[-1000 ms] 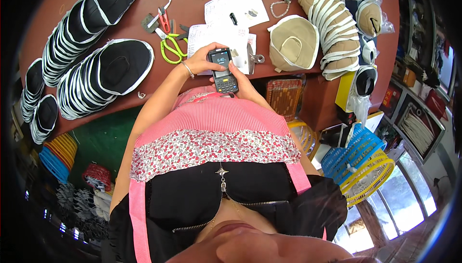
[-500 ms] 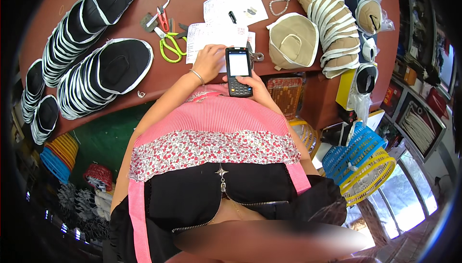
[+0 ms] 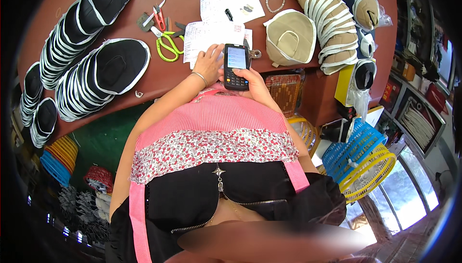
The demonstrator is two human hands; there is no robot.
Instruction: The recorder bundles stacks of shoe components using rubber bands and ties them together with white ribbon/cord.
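Observation:
A black handheld scanner terminal with a keypad and a lit screen is held upright in my right hand, the thumb on its keys. My left hand lies with fingers stretched out on the lower edge of a printed paper sheet, just left of the terminal. A second sheet lies beyond it, with a black pen or marker across it. Right of the terminal a metal binder clip is partly hidden.
Yellow-green scissors and red-handled snips lie left of the papers. Stacks of black white-edged fabric pieces stand at left. A beige piece and a beige stack are at right. Blue and yellow plastic baskets stand below.
The terminal's screen has gone from a mostly blank white page to one with several lines. My right thumb has shifted on the keypad. The view has moved slightly.

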